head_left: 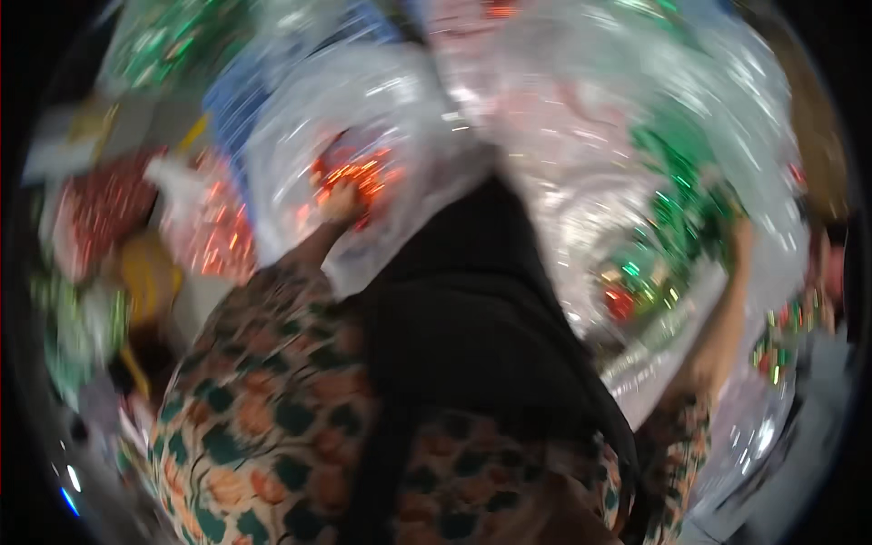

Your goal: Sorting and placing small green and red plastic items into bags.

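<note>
Motion smears the whole view. My left hand (pixel 343 202) reaches into a clear plastic bag (pixel 282 150) at the upper left, against shiny red-orange pieces (pixel 368 177). Its fingers are too blurred to show a grip. At the right, my right hand (pixel 734 207) is at the edge of shiny green pieces (pixel 686 195) inside a large clear plastic bag (pixel 581 218). The fingers of that hand are blurred and partly hidden. Below the green pieces lie a red shiny piece (pixel 619 303) and some green and gold ones.
Bags of red shiny pieces (pixel 100 213) stand at the left, beside a brown and yellow roll-like thing (pixel 145 272). A bag of green shiny pieces (pixel 182 41) is at the far left. Blue material (pixel 234 100) shows behind the left bag. Black cloth (pixel 472 309) covers my front.
</note>
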{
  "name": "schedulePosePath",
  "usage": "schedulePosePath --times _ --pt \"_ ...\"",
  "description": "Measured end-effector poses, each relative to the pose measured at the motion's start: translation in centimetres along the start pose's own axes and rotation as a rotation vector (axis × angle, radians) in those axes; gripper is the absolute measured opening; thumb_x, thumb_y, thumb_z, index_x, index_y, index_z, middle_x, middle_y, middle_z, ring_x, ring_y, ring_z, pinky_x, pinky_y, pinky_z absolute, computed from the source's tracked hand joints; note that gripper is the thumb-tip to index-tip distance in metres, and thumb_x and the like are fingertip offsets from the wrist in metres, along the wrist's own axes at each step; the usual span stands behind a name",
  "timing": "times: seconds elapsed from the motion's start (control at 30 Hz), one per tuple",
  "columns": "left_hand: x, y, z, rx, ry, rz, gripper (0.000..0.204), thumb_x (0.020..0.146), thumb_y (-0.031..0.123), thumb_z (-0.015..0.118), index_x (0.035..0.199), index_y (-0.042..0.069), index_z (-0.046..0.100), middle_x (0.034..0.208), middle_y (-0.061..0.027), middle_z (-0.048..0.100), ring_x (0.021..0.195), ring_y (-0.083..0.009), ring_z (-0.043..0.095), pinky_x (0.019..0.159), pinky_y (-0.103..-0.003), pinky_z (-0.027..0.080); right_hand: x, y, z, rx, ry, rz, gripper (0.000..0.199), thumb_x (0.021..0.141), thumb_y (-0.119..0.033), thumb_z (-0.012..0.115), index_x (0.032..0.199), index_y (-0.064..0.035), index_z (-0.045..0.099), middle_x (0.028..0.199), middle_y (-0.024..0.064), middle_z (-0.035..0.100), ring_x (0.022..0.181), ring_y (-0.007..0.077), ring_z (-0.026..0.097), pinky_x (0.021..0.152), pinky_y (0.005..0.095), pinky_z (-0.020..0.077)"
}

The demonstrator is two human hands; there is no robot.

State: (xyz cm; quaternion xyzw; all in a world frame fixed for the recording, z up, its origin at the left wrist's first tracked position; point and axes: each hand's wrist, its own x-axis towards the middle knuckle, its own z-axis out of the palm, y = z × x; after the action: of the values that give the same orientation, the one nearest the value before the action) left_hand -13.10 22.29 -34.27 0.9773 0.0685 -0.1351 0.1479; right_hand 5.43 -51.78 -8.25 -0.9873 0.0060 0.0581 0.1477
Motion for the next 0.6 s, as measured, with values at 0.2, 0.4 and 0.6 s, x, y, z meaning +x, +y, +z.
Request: schedulePosePath --times 0.2,0.4,0.6 --pt "-1.0 -6.4 -3.0 0.035 0.086 -0.317 0.041 0.079 0.021 0.058 0.115 0.005 0.049 0.117 -0.0227 0.05 0.104 -0.0373 0.053 0.085 -0.043 0.047 -6.0 5.0 -0.4 -0.038 -0.469 -0.057 0.041 0.077 -0.012 0.062 0.114 0.0002 0.05 0.106 0.0174 0.056 0.092 0.0226 0.054 0.076 0.0351 0.0437" --pt "3.1 -10.1 -2.8 0.174 -0.139 -0.567 0.039 0.08 0.03 0.057 0.111 0.006 0.055 0.11 -0.0219 0.058 0.101 -0.0371 0.056 0.085 -0.042 0.046 -14.3 2.4 3.6 0.25 -0.172 0.117 0.037 0.082 -0.012 0.06 0.115 0.0015 0.049 0.109 0.0146 0.055 0.094 0.0195 0.053 0.08 0.0323 0.0433" --pt "6.8 -4.9 -6.1 -0.114 -0.115 -0.559 0.046 0.085 0.037 0.047 0.13 0.026 0.043 0.121 -0.0151 0.055 0.111 -0.0298 0.053 0.091 -0.042 0.042 -16.5 2.1 1.4 0.389 -0.02 0.241 0.034 0.085 -0.015 0.055 0.115 0.0005 0.051 0.102 0.0125 0.059 0.089 0.0223 0.056 0.078 0.0332 0.046"
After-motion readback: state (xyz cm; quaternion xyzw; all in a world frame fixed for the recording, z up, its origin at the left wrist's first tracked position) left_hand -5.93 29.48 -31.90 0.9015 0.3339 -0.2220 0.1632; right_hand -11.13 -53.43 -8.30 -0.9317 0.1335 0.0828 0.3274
